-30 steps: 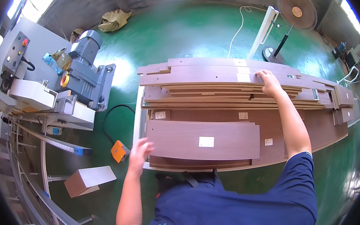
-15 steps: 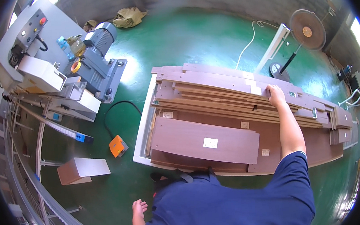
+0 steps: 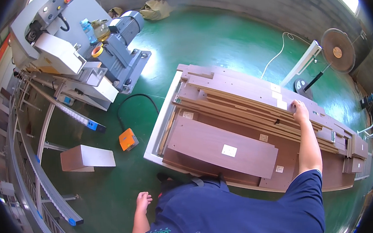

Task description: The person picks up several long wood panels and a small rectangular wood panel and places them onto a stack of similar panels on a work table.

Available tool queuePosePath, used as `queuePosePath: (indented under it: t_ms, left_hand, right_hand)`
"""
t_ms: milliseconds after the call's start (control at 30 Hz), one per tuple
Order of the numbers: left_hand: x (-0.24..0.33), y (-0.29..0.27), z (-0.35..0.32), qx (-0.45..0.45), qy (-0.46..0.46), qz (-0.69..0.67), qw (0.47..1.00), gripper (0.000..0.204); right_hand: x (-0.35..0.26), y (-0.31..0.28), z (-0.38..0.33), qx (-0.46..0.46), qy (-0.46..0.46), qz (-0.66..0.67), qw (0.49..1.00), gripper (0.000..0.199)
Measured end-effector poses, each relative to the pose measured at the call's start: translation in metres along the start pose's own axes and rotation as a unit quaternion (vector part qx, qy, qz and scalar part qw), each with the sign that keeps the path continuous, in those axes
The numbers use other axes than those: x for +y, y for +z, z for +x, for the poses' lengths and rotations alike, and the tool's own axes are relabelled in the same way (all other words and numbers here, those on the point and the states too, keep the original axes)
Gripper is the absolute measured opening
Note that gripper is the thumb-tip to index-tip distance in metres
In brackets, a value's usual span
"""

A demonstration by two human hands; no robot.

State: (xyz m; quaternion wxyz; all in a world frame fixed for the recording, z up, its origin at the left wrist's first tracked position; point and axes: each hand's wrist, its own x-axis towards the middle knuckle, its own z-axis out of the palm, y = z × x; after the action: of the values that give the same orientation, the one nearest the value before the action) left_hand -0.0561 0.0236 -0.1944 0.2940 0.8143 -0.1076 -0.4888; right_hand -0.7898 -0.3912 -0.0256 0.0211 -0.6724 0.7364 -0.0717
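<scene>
My right arm reaches over a stack of brown wooden boards (image 3: 241, 82). At the stack's near upper edge, my right hand (image 3: 300, 111) has its fingers curled over a top board, just right of some white paper labels (image 3: 278, 96). The fingertips are partly hidden by the hand itself. My left hand (image 3: 143, 200) hangs at my side above the green floor, its fingers loosely bent and holding nothing. In front of me a wide brown panel (image 3: 224, 150) with a white label lies on the near side of the load, apart from both hands.
A white-edged pallet (image 3: 164, 118) carries the boards. Leftward stand a grey machine (image 3: 58, 52) with a motor and a curved roller conveyor (image 3: 47, 180). An orange foot pedal (image 3: 128, 139), its black cable and a folded panel piece (image 3: 88, 158) sit on the floor. Behind the stack stands a fan (image 3: 337, 51).
The whole view has swung, so the boards and machine appear farther right. My right hand keeps its place on the stack. My left hand's fingers look more bent, with more forearm showing.
</scene>
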Motion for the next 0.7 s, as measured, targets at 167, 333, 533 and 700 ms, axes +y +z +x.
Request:
queuePosePath:
  t_ms: [167, 333, 533, 700]
  left_hand:
    - [0.007, 0.004, -0.002, -0.005, -0.015, 0.025, 1.000, 0.025]
    - [-0.017, -0.009, 0.005, 0.005, -0.047, 0.025, 0.999, 0.025]
    - [-0.032, -0.017, 0.007, 0.023, -0.055, -0.024, 0.998, 0.026]
    - [-0.016, -0.021, 0.014, 0.030, -0.020, -0.011, 0.999, 0.027]
  right_hand:
    - [0.020, 0.006, -0.005, 0.004, 0.001, -0.007, 1.000, 0.039]
    - [0.021, 0.011, -0.001, 0.019, 0.016, -0.026, 0.999, 0.038]
    - [0.015, 0.012, 0.016, -0.030, 0.025, -0.059, 0.997, 0.026]
    - [-0.025, 0.021, 0.007, 0.019, -0.051, -0.039, 0.998, 0.049]
